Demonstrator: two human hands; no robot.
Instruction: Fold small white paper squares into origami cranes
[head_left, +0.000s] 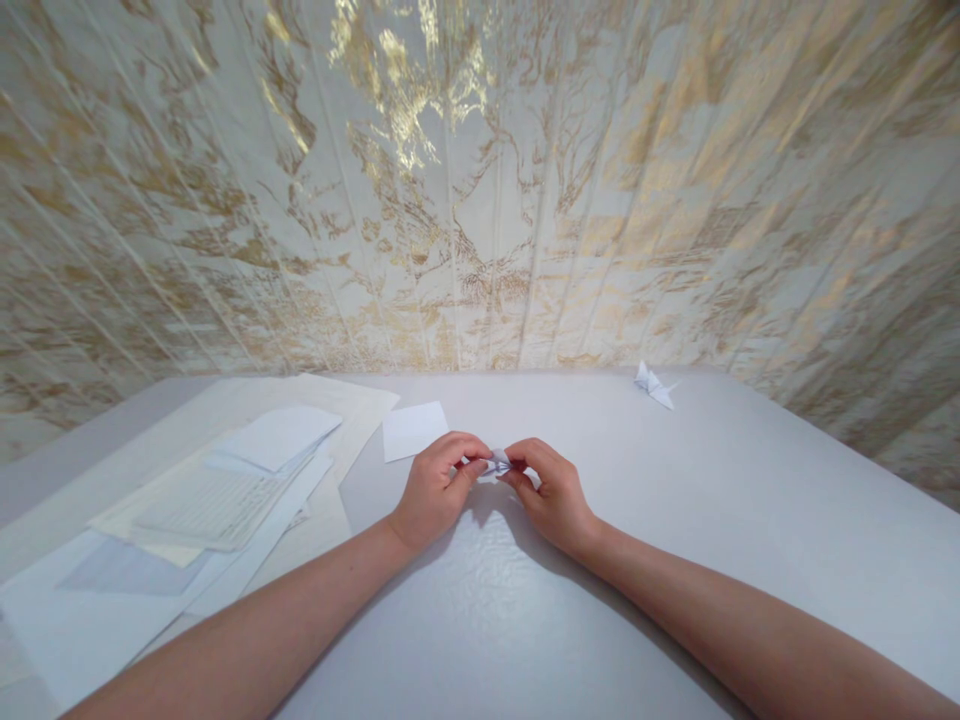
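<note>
Between my two hands is a small piece of folded white paper (498, 462), held just above the table near its middle. My left hand (441, 485) pinches its left end between thumb and fingers. The right end is pinched the same way by my right hand (551, 492). Fingertips cover much of the folded paper, so its full shape is hidden. Behind my left hand lies a flat square of white paper (414, 430). A folded white paper crane (655, 385) rests near the back edge, to the right.
Loose sheets and a stack of papers (225, 490), some with writing, spread over the left side of the white table (720, 520). A curtain (480, 200) with a gold pattern hangs along the table's back edge.
</note>
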